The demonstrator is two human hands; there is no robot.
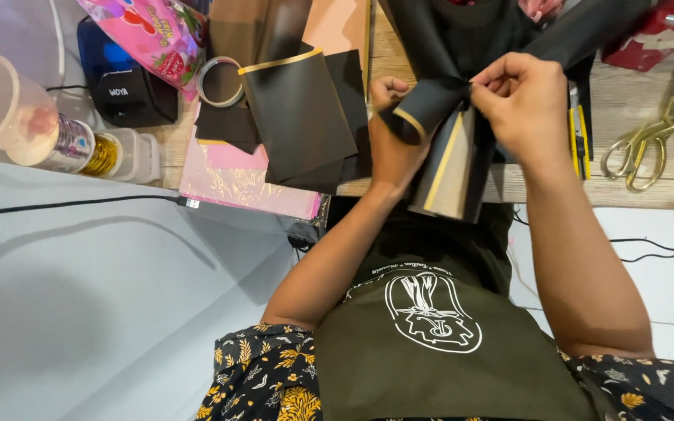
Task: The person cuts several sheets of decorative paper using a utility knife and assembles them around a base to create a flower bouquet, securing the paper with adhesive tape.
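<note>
Hands, left (390,148) and right (520,101), pinch black, gold-edged wrapping paper (423,113), seemingly folded.

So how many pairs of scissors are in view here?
1: gold-handled scissors lie on the wooden table, right of the right hand. Others may be hidden under the black paper.

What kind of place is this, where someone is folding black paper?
Probably a craft or gift-wrapping workbench: black gold-edged paper sheets lie on the wooden table, with gold scissors and a tape roll nearby.
</note>
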